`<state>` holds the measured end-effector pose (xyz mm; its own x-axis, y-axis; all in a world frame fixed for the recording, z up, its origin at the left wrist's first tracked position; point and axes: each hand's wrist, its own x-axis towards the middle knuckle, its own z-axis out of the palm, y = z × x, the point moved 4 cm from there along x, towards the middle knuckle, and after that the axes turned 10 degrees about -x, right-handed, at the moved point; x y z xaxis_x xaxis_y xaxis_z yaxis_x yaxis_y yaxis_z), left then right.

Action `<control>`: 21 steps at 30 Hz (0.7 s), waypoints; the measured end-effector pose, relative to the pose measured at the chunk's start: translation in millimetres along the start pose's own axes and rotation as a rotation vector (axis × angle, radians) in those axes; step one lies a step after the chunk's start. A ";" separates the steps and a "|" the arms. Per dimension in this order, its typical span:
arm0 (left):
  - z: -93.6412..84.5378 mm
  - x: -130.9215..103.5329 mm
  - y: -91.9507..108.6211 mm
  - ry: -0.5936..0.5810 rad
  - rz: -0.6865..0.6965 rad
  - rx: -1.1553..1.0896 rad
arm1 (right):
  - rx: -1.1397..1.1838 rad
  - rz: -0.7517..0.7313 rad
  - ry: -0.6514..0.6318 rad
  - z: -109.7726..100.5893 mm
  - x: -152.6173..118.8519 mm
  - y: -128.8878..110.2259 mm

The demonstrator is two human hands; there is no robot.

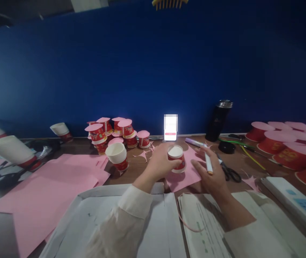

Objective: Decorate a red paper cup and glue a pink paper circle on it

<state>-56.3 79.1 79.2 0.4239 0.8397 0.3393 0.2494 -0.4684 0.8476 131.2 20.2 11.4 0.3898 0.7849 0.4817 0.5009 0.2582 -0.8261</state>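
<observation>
Head view: the left hand [159, 163] grips a red-and-white paper cup [176, 154] on a pink paper sheet [180, 182], toward the back edge of the brown wooden bench [133, 173]; the right hand [215, 179] holds a slim white pen [208, 163] between its fingers

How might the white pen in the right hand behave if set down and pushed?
The white pen is probably light, given its slim barrel. Its straight, unbent length suggests it is stiff. Its long, rod-like shape may let it roll when nudged sideways.
</observation>
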 end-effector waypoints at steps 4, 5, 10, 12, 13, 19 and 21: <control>0.6 -4.3 -11.9 -0.024 -0.049 0.071 | -0.059 0.134 0.151 -13.0 1.6 3.1; 3.1 -5.9 -12.8 -0.048 -0.049 0.076 | -0.083 0.136 0.149 -13.2 1.2 3.1; 14.6 -12.5 -10.3 -0.164 -0.039 0.070 | -0.189 0.059 0.115 -9.0 -1.6 5.8; 16.9 -13.7 -9.3 -0.180 -0.037 0.077 | -0.213 0.073 0.131 -10.1 -1.5 9.0; 17.8 -14.0 -9.1 -0.183 -0.032 0.082 | -0.221 0.094 0.138 -11.1 -1.3 10.3; 22.8 -14.4 -11.2 -0.215 0.044 0.128 | -0.231 0.129 0.144 -15.0 -0.5 5.0; 23.4 -14.8 -12.3 -0.223 0.052 0.149 | -0.230 0.103 0.148 -14.6 -0.7 3.0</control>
<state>-45.3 65.9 54.2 0.6170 0.7399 0.2681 0.3406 -0.5581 0.7566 143.7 12.2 12.9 0.5479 0.7052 0.4500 0.6083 0.0334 -0.7930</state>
